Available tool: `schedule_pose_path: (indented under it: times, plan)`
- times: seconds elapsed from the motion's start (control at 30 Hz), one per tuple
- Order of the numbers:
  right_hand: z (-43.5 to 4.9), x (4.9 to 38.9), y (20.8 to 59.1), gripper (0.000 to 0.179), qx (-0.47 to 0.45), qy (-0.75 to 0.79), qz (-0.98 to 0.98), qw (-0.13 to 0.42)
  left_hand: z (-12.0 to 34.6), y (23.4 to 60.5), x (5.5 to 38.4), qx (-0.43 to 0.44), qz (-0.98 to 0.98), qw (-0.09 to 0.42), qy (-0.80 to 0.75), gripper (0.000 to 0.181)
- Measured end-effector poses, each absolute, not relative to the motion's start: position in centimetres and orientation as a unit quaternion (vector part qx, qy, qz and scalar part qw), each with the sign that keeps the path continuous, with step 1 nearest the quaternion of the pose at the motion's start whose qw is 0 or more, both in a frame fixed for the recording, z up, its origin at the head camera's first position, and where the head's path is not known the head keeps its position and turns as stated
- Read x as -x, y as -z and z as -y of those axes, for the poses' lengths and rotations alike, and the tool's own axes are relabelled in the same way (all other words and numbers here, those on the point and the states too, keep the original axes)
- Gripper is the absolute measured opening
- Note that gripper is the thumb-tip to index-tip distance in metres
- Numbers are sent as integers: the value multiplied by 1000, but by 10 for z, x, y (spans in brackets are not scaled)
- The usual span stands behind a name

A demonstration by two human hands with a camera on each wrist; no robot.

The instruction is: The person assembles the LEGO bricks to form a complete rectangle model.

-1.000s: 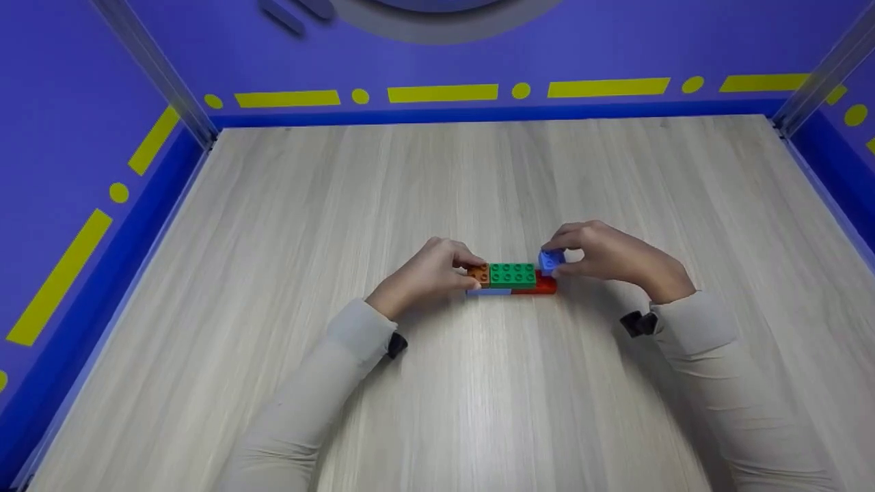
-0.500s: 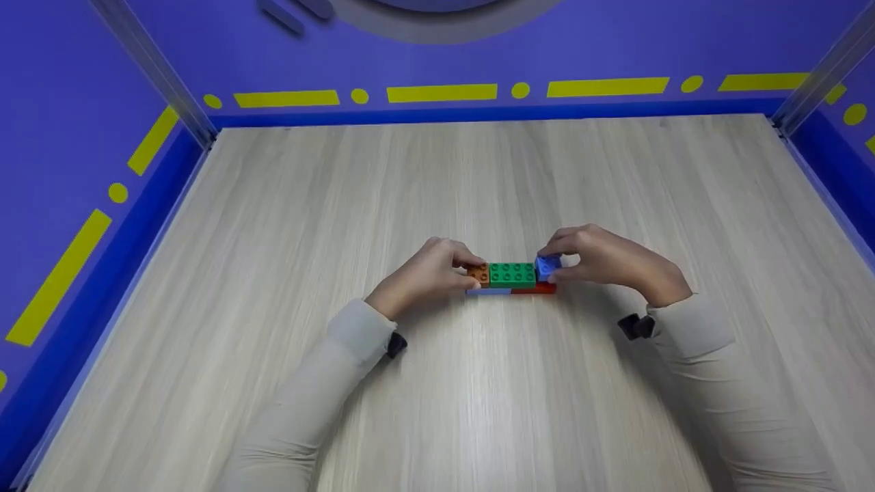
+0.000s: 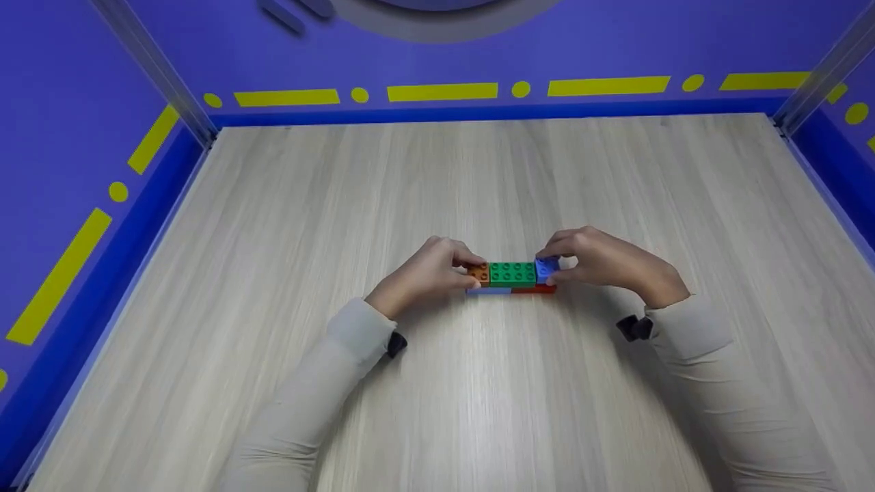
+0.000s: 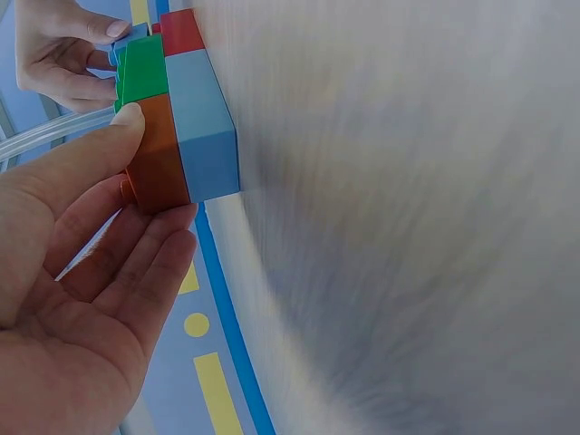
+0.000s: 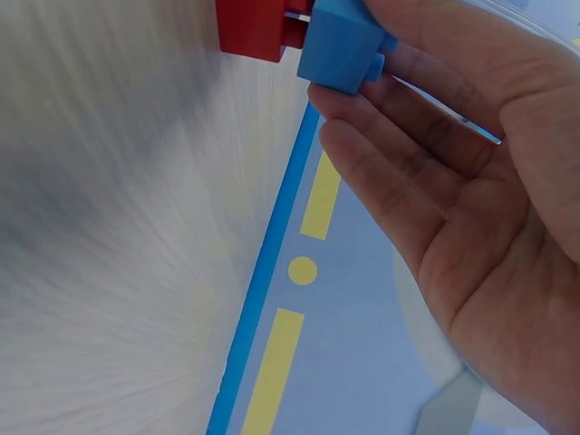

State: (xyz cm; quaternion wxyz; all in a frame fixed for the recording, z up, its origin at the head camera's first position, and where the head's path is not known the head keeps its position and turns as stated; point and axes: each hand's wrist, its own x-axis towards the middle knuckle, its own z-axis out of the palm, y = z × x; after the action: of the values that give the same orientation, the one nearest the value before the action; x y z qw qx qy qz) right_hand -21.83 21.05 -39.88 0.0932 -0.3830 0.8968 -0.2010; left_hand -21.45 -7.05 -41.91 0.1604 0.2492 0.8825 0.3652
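Two toy building bricks, a light blue one and a red one, lie end to end as a lower row on the table. A brown brick and a green brick sit on top of that row. My left hand pinches the brown brick at the left end between thumb and fingers. At the right end, my right hand pinches a small blue brick above the red one, beside the green. In the right wrist view, red studs show in a narrow gap beneath the blue brick.
The wood-grain table extends all round the bricks. Blue panels with yellow marks stand along its back and both sides. A dark wrist device shows at the right cuff, another at the left.
My right hand has brought the small blue brick leftward and down, over the red brick's end and against the green one. The left hand has stayed on the brown brick.
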Motion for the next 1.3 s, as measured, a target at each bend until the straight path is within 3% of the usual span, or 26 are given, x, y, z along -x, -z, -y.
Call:
schedule_pose_path:
  times: [1.3]
  plan:
    - [-204,214,398,27,379,189,-901,95,70,419,214,-243,-884,163,-364,37]
